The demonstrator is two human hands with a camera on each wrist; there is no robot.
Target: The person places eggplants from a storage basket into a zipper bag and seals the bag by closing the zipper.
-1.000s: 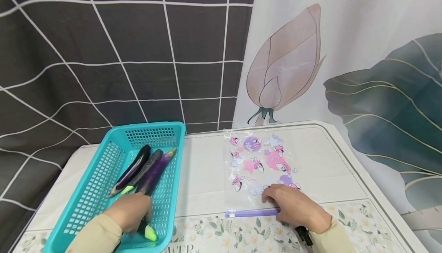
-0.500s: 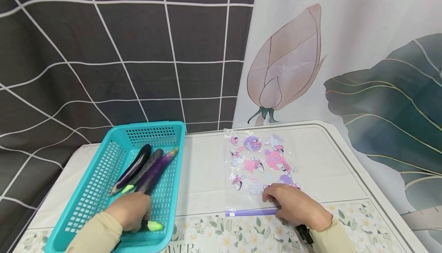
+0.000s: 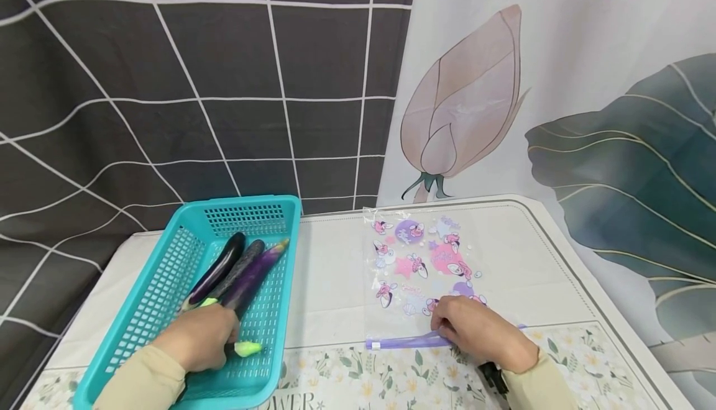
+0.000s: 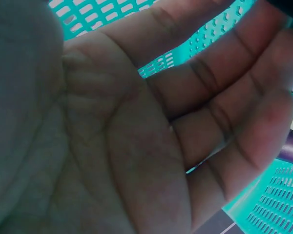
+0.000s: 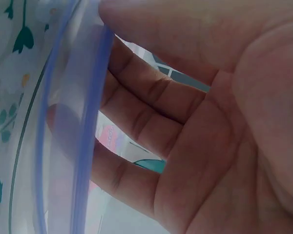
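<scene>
In the head view my left hand (image 3: 198,335) is down inside the turquoise basket (image 3: 294,261), fingers curled over a dark vegetable with a bright green end (image 3: 247,348). Most of that vegetable is hidden by the hand; a dark edge shows at the fingertips in the left wrist view. Just beyond lie a glossy dark eggplant (image 3: 219,268), a rough dark cucumber (image 3: 239,268) and a purple eggplant (image 3: 254,282). My right hand (image 3: 481,330) pinches the purple zip edge of a clear printed zip bag (image 3: 399,323). In the right wrist view the zip strip (image 5: 90,126) runs under the thumb.
The bag lies flat on a white table cover (image 3: 330,273) with a floral front band (image 3: 347,373). Its white slider (image 3: 376,345) sits at the left corner. A dark grid cloth (image 3: 324,130) and a white printed curtain (image 3: 559,74) hang behind.
The green end in my left hand has swung up and round to the right, and that hand has shifted slightly left. My right fingers have taken up the bag's zip edge, which now bends upward.
</scene>
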